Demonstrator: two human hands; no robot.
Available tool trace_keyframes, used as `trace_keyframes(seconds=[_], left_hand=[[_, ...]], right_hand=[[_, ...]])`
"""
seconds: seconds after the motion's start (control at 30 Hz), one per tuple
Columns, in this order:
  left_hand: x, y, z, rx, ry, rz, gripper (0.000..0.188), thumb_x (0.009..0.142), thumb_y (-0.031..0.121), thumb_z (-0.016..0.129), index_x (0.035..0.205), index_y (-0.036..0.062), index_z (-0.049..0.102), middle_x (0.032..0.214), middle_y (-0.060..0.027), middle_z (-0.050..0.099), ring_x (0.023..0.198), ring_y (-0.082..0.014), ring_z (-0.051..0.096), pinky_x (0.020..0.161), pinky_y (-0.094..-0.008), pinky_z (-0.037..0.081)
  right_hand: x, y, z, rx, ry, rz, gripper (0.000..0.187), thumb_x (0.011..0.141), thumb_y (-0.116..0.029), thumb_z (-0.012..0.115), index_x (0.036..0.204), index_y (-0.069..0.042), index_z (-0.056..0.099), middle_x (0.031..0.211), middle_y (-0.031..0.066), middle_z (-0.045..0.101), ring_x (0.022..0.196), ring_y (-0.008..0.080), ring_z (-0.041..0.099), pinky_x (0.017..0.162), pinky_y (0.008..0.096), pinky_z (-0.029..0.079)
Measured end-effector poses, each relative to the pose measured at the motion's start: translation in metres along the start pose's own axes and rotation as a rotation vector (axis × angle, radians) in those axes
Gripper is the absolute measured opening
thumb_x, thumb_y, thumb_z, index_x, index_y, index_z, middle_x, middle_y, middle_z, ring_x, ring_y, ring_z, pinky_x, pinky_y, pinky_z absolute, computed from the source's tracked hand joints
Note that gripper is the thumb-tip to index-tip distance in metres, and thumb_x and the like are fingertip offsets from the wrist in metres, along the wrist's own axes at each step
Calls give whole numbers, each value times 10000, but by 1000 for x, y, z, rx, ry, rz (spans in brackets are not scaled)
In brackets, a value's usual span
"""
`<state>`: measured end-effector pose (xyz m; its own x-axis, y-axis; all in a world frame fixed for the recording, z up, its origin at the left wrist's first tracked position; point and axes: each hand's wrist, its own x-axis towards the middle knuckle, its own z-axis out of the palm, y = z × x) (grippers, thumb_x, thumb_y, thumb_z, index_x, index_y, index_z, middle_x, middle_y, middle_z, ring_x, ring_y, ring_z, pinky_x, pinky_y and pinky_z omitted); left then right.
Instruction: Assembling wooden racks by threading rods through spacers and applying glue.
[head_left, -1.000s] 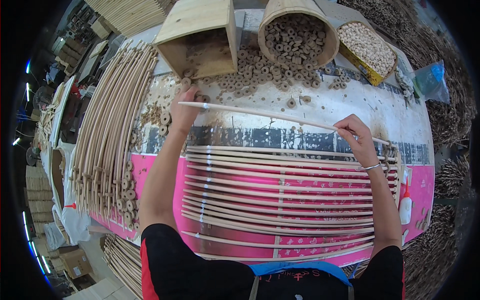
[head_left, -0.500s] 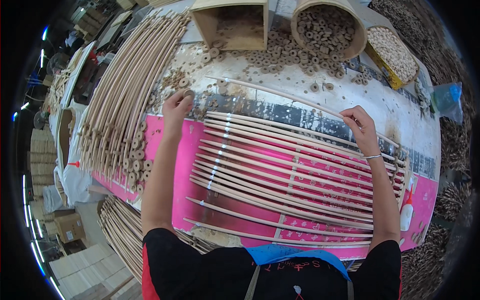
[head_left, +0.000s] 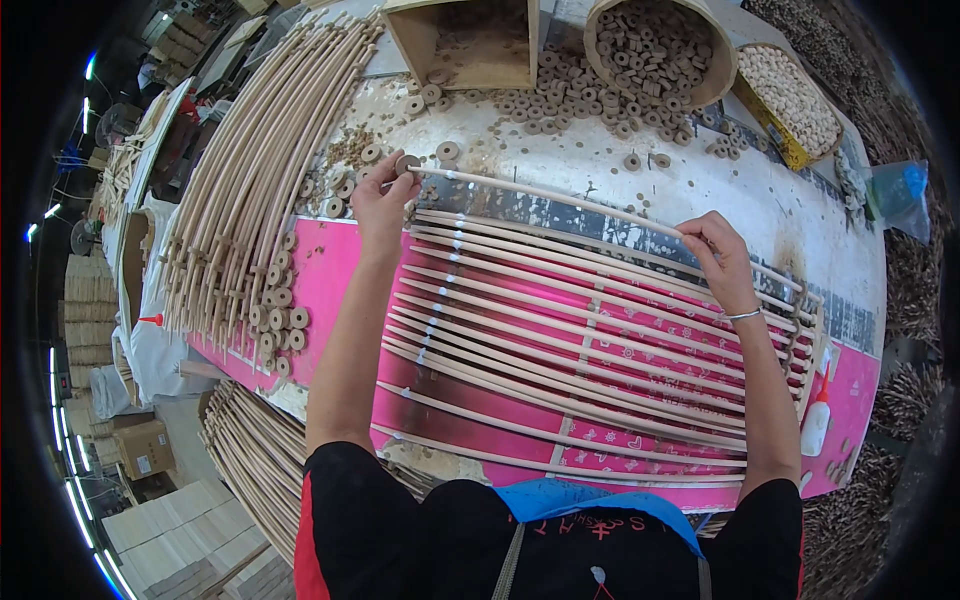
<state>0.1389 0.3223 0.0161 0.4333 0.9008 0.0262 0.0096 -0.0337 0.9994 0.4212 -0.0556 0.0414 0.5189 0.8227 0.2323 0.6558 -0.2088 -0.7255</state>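
Rod: the pale one (head_left: 550, 195) slanted between both hands, just beyond the row of rods on the table. Its far right end got lost among other ends, so no clue where it stopped.
Ring: the brown one (head_left: 406, 164) sat right at the rod's left tip. Couldn't tell if the tip was in the hole, too small to see.
Left hand: it (head_left: 380, 200) had thumb and fingers pinched on that ring, which they partly covered.
Right hand: it (head_left: 722, 255) had thumb and index clamped on the rod; the other fingers were curled and hard to make out. Bracelet (head_left: 745, 316) on the wrist.
Row: the spread rods (head_left: 560, 330) lay over a pink sheet (head_left: 340, 260), some right ends hidden behind the forearm.
Bottle: white with a red tip (head_left: 815, 428), lying right of the row.
Pile: a big stack of rods (head_left: 260, 180) on the left, too tangled to count.
Back: loose rings (head_left: 560, 95) lay near a box (head_left: 405, 45) and a tub (head_left: 722, 60), both cut off up top. Tray (head_left: 770, 130) of pale bits beside them, too small to identify.
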Motion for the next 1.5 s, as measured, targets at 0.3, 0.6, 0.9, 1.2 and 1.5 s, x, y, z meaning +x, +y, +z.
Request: trace_keyframes(seconds=[0.3, 0.6, 0.9, 1.2, 1.5], left_hand=[[-13, -2, 12, -14, -88, -3, 415, 1022, 40, 620, 1434, -10, 618, 1179, -93, 706, 968, -148, 713, 875, -275, 615], [-15, 14, 10, -159, -259, -165, 389, 1086, 194, 602, 1448, 51, 621, 1186, -51, 690, 1063, -157, 680, 955, -302, 584], [-15, 17, 11, -76, -303, -200, 345, 1060, 187, 658, 1379, 57, 663, 1076, -20, 676, 992, -130, 694, 918, -275, 600], [-12, 23, 2, 615, -298, 16, 356, 997, 274, 739, 1326, 139, 733, 1017, -3, 671, 762, -103, 622, 631, -293, 483], [-12, 42, 8, 1119, -424, 659, 429, 850, 280, 808, 1276, 262, 760, 1216, 4, 633, 1140, -239, 587, 1000, -474, 399]], right_hand=[[4, -13, -1, -70, 15, -28, 103, 963, -64, 679, 1040, -13, 725, 885, 71, 611, 774, 182, 588, 677, 305, 463], [3, -10, -3, -7, 5, 17, 142, 912, -71, 725, 1047, -27, 724, 924, 69, 635, 835, 181, 666, 753, 295, 541], [6, -12, -1, -156, 66, -51, 109, 946, -115, 704, 1031, -50, 724, 897, 63, 617, 813, 203, 630, 728, 315, 508], [1, -3, -2, -189, 33, -25, 123, 1006, -114, 653, 1051, -14, 708, 845, 70, 544, 772, 204, 537, 708, 315, 436], [-5, 6, -4, -175, -6, -18, 121, 999, -109, 664, 1051, -11, 709, 835, 62, 552, 746, 182, 532, 699, 307, 438]])
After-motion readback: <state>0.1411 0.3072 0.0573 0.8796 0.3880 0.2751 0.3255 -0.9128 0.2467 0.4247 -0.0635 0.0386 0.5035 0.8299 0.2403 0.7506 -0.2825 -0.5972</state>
